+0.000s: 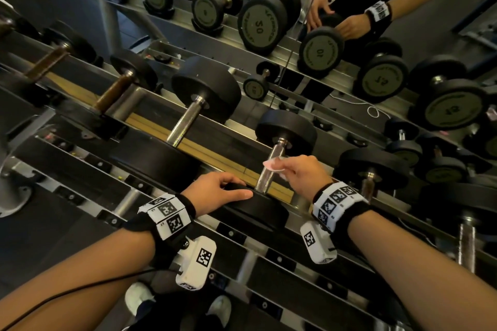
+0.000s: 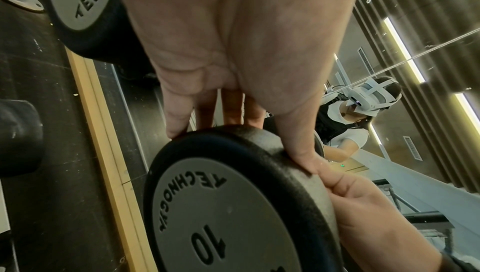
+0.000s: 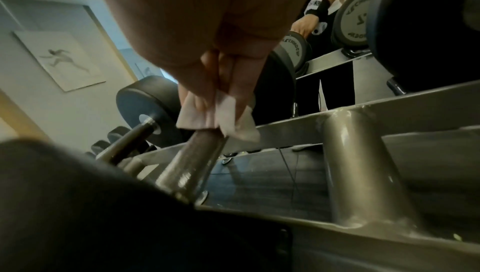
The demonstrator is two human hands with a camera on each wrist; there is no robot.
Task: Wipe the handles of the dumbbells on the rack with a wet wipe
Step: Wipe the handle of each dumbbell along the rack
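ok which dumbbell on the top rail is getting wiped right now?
The dumbbell marked 10: the right hand holds the wet wipe on its handle, and the left hand rests on its near head. The other handles on that rail are untouched.

We note the dumbbell handle (image 1: 270, 166): bright knurled metal. Dumbbell heads (image 1: 286, 129): matt black rubber. Wet wipe (image 3: 215, 116): soft, pale cloth. Rack (image 3: 363, 165): smooth brushed metal.
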